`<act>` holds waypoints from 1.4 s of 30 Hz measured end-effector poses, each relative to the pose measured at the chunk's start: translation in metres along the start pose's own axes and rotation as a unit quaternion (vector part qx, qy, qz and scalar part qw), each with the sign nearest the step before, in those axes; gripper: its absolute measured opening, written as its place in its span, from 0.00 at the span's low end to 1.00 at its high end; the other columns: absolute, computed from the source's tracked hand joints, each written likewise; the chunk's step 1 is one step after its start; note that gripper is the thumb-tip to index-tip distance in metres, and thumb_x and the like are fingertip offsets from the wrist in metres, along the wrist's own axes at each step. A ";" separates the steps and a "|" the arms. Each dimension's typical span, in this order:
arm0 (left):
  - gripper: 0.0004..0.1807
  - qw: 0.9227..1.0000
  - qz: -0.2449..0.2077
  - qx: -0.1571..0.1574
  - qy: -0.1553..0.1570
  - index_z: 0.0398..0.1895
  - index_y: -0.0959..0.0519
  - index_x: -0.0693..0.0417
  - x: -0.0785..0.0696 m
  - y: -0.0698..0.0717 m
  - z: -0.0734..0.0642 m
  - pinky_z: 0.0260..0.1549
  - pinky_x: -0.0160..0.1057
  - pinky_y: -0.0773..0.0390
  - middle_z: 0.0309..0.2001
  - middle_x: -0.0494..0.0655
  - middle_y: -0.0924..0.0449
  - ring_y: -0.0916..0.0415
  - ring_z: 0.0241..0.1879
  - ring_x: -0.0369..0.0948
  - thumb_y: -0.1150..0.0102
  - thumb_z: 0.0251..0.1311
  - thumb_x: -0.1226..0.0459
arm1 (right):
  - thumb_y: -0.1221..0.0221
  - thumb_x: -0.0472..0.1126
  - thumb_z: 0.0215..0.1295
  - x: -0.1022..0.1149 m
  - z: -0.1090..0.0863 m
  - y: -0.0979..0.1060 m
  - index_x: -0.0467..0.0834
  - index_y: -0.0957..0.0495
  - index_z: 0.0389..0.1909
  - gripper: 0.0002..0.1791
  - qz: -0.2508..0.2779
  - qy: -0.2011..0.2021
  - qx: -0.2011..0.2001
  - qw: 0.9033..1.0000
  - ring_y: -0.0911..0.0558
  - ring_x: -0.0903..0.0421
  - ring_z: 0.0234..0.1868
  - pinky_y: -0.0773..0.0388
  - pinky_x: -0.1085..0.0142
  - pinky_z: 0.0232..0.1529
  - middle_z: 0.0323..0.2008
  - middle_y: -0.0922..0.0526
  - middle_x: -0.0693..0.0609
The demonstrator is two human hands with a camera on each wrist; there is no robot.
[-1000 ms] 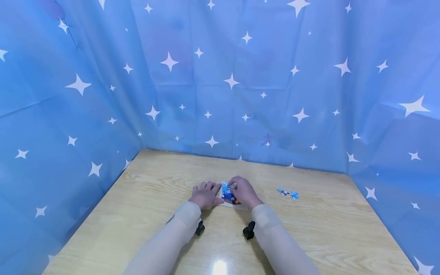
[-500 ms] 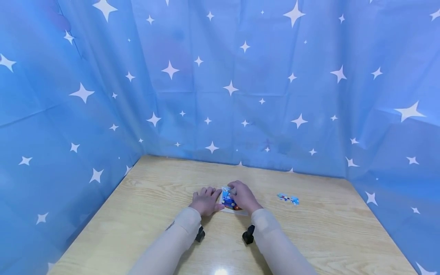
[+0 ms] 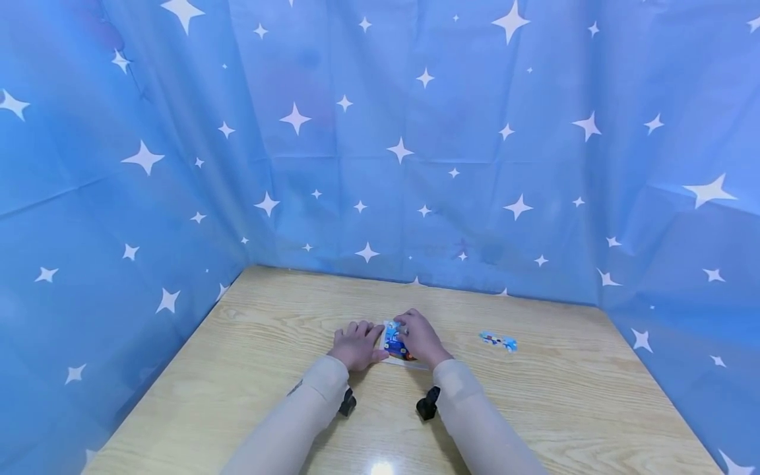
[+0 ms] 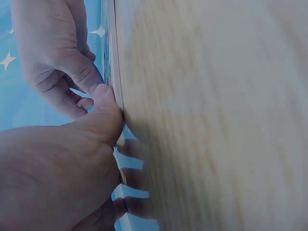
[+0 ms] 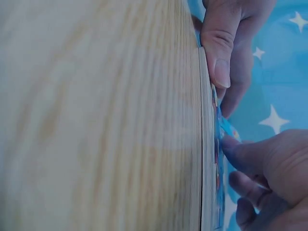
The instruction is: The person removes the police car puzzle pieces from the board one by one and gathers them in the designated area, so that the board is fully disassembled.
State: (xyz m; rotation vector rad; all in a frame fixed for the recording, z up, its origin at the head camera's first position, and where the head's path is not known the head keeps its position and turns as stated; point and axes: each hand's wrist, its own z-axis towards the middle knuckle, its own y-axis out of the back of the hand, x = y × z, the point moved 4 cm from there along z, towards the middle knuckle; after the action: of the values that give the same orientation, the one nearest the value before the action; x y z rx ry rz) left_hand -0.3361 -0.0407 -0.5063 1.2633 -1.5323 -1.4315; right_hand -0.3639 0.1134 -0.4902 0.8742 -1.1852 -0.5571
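Hands (image 3: 356, 346) (image 3: 420, 338) touch a tray (image 3: 410, 364) and puzzle pieces (image 3: 393, 344) inside.

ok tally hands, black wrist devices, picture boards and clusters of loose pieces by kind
Hands: 2, the left hand and the right hand
Black wrist devices: 2
Picture board: 1
Cluster of loose pieces: 1, its pieces too small to count singly
Total: 6

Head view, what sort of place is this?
Probably an indoor work booth: a creased, star-patterned blue curtain stands behind and on both sides of a wooden table, on which a small picture puzzle lies.
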 end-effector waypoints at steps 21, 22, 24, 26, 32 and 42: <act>0.38 1.000 0.001 -0.003 -0.005 0.81 0.44 0.39 -0.005 0.008 -0.006 0.63 0.63 0.39 0.75 0.46 0.42 0.43 0.69 0.50 0.57 0.73 0.37 | 0.37 0.35 0.70 -0.002 -0.004 0.003 0.38 0.19 0.57 0.16 -0.001 -0.025 -0.007 1.000 0.19 0.47 0.53 0.24 0.49 0.58 0.53 0.20 0.45; 0.38 1.000 0.002 -0.007 -0.005 0.81 0.44 0.39 -0.004 0.005 -0.004 0.63 0.63 0.39 0.75 0.46 0.42 0.43 0.69 0.50 0.57 0.73 0.37 | 0.37 0.35 0.70 -0.002 -0.004 0.003 0.38 0.19 0.58 0.16 0.002 -0.024 -0.005 1.000 0.19 0.47 0.53 0.24 0.49 0.58 0.53 0.20 0.45; 0.38 1.000 0.002 -0.011 -0.005 0.81 0.44 0.39 -0.002 0.000 0.000 0.63 0.64 0.39 0.75 0.46 0.42 0.43 0.69 0.50 0.57 0.73 0.37 | 0.37 0.35 0.71 -0.002 -0.004 0.002 0.37 0.19 0.58 0.16 0.006 -0.020 -0.003 1.000 0.19 0.47 0.53 0.24 0.49 0.58 0.53 0.20 0.44; 0.39 1.000 0.001 -0.013 -0.005 0.81 0.44 0.38 -0.001 -0.001 0.002 0.62 0.64 0.38 0.75 0.46 0.42 0.43 0.69 0.50 0.57 0.72 0.36 | 0.38 0.34 0.71 -0.003 -0.004 0.002 0.37 0.19 0.58 0.16 0.012 -0.019 0.000 1.000 0.19 0.46 0.54 0.24 0.49 0.58 0.53 0.20 0.44; 0.39 1.000 -0.011 -0.008 -0.002 0.81 0.45 0.38 0.000 -0.001 0.003 0.64 0.65 0.41 0.76 0.46 0.43 0.45 0.71 0.52 0.56 0.72 0.36 | 0.38 0.34 0.71 -0.003 -0.005 0.002 0.38 0.19 0.58 0.16 0.022 -0.020 0.004 1.000 0.20 0.46 0.55 0.25 0.48 0.59 0.54 0.20 0.44; 0.38 1.000 -0.019 -0.007 0.000 0.81 0.44 0.40 0.001 0.003 -0.002 0.64 0.63 0.40 0.75 0.47 0.42 0.44 0.70 0.50 0.55 0.73 0.38 | 0.39 0.34 0.72 -0.010 -0.007 0.005 0.37 0.20 0.57 0.15 0.037 -0.033 0.000 0.999 0.20 0.47 0.53 0.24 0.48 0.57 0.52 0.20 0.44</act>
State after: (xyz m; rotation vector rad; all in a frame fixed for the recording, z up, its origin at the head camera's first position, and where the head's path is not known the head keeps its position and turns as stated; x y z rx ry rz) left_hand -0.3350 -0.0426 -0.5033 1.2900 -1.5024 -1.4649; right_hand -0.3610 0.1260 -0.4924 0.8142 -1.2727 -0.5290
